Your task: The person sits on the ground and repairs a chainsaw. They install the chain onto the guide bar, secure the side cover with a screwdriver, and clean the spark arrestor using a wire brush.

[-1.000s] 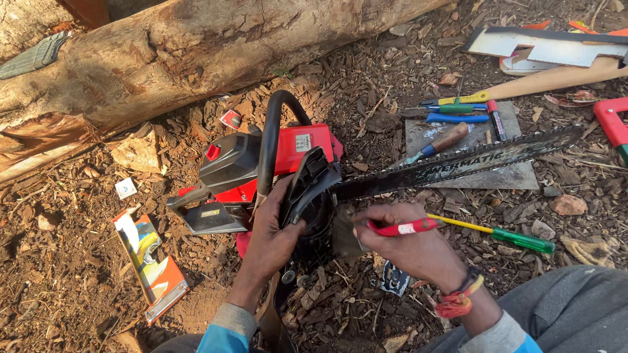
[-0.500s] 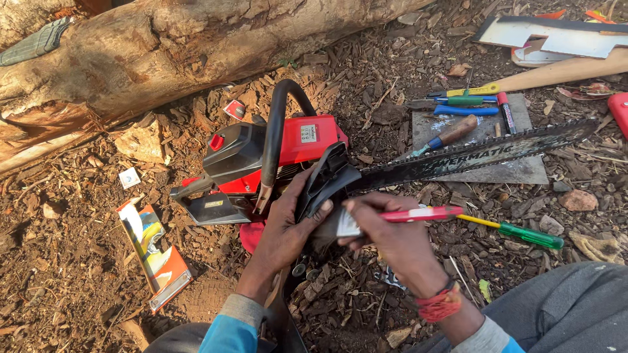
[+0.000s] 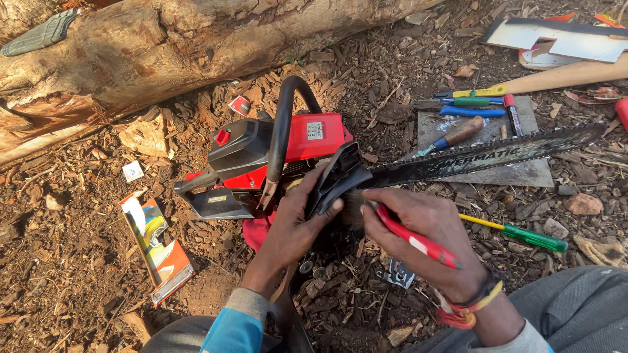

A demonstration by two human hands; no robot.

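Note:
A red and black chainsaw [image 3: 275,153] lies on bark-strewn ground, its guide bar [image 3: 484,155] reaching right. My left hand [image 3: 294,225] grips the black side cover [image 3: 337,176] at the bar's base, thumb on its edge. My right hand [image 3: 425,225] holds a red-handled brush [image 3: 418,240], its bristles against the saw body just under the cover. Small metal nuts [image 3: 307,267] rest on the ground below my left hand.
A thick log [image 3: 196,46] runs across the top. Screwdrivers and files [image 3: 471,104] sit on a grey slab [image 3: 517,173]; a green-handled screwdriver [image 3: 530,236] lies right. An orange box [image 3: 160,252] lies left, a wooden handle [image 3: 562,77] and metal plate [image 3: 556,39] top right.
My right hand has turned the red-handled brush and brought its bristle end in against the saw under the cover. The left hand keeps hold of the cover.

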